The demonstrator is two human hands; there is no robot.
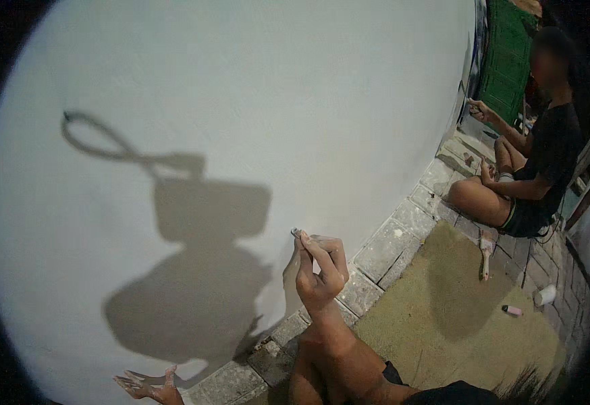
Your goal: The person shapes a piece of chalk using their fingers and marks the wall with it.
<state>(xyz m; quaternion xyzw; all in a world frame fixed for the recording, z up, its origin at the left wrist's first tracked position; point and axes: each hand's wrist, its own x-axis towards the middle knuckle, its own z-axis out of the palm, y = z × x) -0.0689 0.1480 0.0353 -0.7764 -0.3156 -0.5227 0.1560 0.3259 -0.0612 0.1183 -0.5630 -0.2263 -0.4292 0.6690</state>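
Observation:
My right hand (320,268) is raised close to the pale wall (369,101), its thumb and fingers pinched. A small greyish piece (296,232) pokes out at the fingertips; its kind is too small to tell. Pale smears cover the fingers. Down at the lower left, my left hand (148,388) holds nothing, with fingers spread and whitish smears on them, near the foot of the wall. Between my hands, a large dark shadow falls on the wall.
Stained paving blocks (383,253) run along the wall's base beside a tan mat (403,337). A paintbrush (486,255), a pink-and-black tube (512,310) and a white cup (545,295) lie at right. Another person (545,148) sits beyond, one hand raised at the wall, near a green panel (504,61).

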